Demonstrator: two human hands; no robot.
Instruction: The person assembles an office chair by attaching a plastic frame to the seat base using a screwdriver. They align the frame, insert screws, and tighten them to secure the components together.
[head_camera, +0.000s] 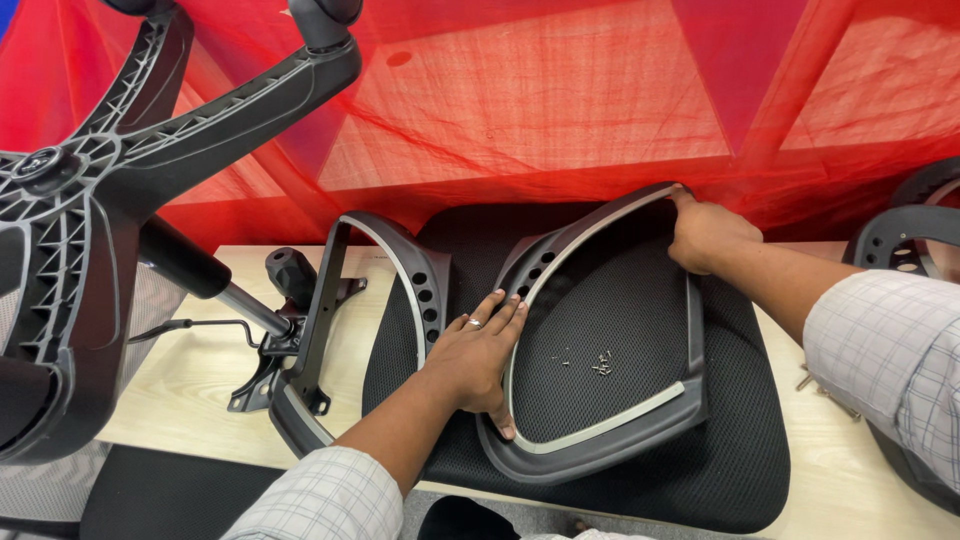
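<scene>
Hands on an armrest frame

Left hand (478, 358) lay flat, fingers pressed together, on the grey armrest (600, 425); right hand (705, 232) curled its fingers around the top, over the seat cushion (740, 450).

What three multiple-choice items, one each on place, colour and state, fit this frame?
1. Where do the small screws lie?
A. On the seat cushion, inside the armrest loop
B. On the wooden table
C. In the left hand

2. What colour is the cloth behind the table?
A. Blue
B. Red
C. White

3. What is the right hand doing?
A. Resting flat on the table
B. Holding a screwdriver
C. Gripping the armrest loop's top end

Answers:
1 A, the screws sit on black mesh within the loop.
2 B, red fabric fills the background.
3 C, its fingers close around the top end.
</scene>
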